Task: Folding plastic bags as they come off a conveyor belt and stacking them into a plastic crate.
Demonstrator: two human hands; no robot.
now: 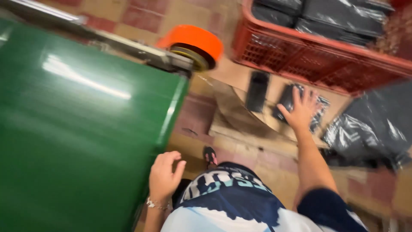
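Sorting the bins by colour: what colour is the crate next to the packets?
Red-orange, a mesh-sided plastic crate, seen in the head view, holding dark packets.

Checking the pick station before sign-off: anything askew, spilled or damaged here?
Nothing clearly damaged or spilled. The right hand presses a black wrapped packet on the cardboard surface; another dark packet lies loose beside it. The left hand rests at the green belt edge. Blur hides detail.

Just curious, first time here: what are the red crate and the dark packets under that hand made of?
The red crate looks like moulded plastic, going by its mesh walls. The dark packets under the right hand seem wrapped in glossy plastic film that crinkles and glints, though blur leaves it uncertain.
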